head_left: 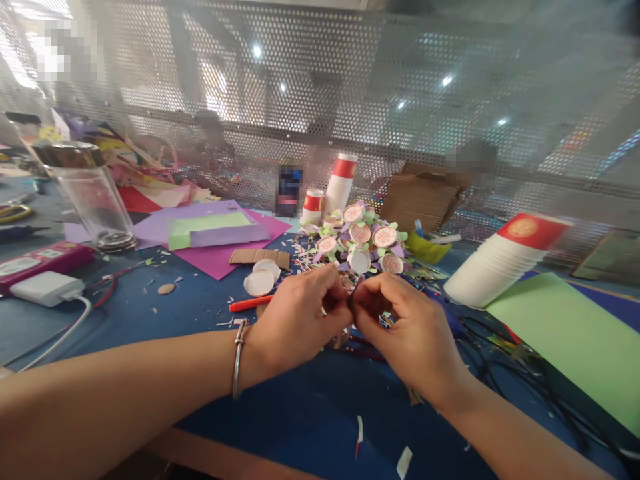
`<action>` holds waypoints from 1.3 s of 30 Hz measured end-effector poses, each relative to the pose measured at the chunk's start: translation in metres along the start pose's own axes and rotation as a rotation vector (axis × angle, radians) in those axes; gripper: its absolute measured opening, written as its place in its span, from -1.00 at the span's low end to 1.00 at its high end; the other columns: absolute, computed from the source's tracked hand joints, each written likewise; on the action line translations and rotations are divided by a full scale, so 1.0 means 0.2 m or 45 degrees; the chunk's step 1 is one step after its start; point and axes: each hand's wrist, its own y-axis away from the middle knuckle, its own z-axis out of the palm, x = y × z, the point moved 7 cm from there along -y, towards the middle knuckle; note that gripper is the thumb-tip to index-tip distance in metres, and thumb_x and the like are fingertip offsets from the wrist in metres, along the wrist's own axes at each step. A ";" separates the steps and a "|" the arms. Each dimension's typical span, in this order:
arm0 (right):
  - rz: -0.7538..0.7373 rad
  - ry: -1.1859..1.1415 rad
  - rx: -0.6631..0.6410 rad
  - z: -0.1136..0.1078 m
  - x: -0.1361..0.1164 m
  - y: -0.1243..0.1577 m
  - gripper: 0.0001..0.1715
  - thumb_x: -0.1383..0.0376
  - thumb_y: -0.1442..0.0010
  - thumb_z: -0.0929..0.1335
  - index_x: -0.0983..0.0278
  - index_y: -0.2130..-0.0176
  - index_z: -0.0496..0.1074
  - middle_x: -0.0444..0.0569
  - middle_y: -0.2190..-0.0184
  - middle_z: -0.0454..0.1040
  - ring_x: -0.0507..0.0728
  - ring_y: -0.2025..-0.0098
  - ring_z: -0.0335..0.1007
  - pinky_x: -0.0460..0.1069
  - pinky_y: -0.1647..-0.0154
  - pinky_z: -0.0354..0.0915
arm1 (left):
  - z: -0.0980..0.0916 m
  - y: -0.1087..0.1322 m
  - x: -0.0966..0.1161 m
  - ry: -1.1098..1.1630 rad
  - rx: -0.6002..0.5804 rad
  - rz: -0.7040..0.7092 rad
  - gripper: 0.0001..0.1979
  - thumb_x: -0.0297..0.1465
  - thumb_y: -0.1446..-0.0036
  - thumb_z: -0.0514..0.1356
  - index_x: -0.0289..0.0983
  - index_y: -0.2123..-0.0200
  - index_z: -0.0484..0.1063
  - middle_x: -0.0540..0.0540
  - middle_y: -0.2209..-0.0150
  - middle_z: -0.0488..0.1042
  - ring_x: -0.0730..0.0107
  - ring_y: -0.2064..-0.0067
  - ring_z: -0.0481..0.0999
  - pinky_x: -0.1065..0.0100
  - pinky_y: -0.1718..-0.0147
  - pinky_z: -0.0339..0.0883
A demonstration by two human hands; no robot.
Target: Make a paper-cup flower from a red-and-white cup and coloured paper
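Observation:
My left hand (297, 317), with a silver bangle (239, 360) at its wrist, is closed in a pinch near the middle of the view. Fingertip to fingertip with it, my right hand (413, 327) pinches too. Between them shows a sliver of something small and dark, mostly hidden by the fingers; I cannot tell what it is. Just beyond lies a heap of paper pieces (360, 259) with round printed discs and green and purple tabs. Two white discs (259, 283) and an orange-red pen-like stick (250, 303) lie beside my left hand.
Stacked paper cups (500, 267) lean at the right, by green paper (575, 340) and black cables (520, 380). More cup stacks (341, 187) stand behind the heap. Purple paper (210, 257), a glass bottle (93, 200) and a white charger (47, 288) are left. A perforated metal screen (320, 87) borders the back.

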 end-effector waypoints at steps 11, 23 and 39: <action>0.061 -0.003 0.046 -0.01 0.01 0.01 -0.90 0.45 -0.11 0.37 0.25 0.37 0.41 -0.16 0.49 0.44 0.01 0.48 0.36 -0.09 0.45 0.27 | 0.00 0.00 0.00 0.008 0.039 0.033 -0.89 -0.57 -0.02 0.18 -0.27 0.47 0.33 0.04 0.45 0.47 0.47 0.41 0.40 0.40 0.41 0.23; 0.254 -0.131 0.112 -0.09 0.14 0.00 -0.94 0.29 -0.19 0.39 0.23 0.34 0.41 -0.15 0.51 0.45 0.04 0.49 0.39 -0.05 0.43 0.33 | -0.03 -0.02 -0.13 0.366 0.101 -0.338 -0.94 -0.44 -0.02 0.21 -0.25 0.46 0.37 0.03 0.49 0.49 0.48 0.44 0.49 0.43 0.47 0.36; 0.091 -0.092 -0.015 -0.01 0.03 0.02 -0.94 0.36 -0.24 0.38 0.23 0.31 0.45 -0.16 0.46 0.47 0.02 0.47 0.39 -0.07 0.44 0.31 | 0.05 -0.01 -0.17 0.401 -0.046 -0.420 -0.97 -0.42 0.06 0.18 -0.25 0.50 0.37 -0.02 0.50 0.52 0.39 0.44 0.54 0.38 0.48 0.43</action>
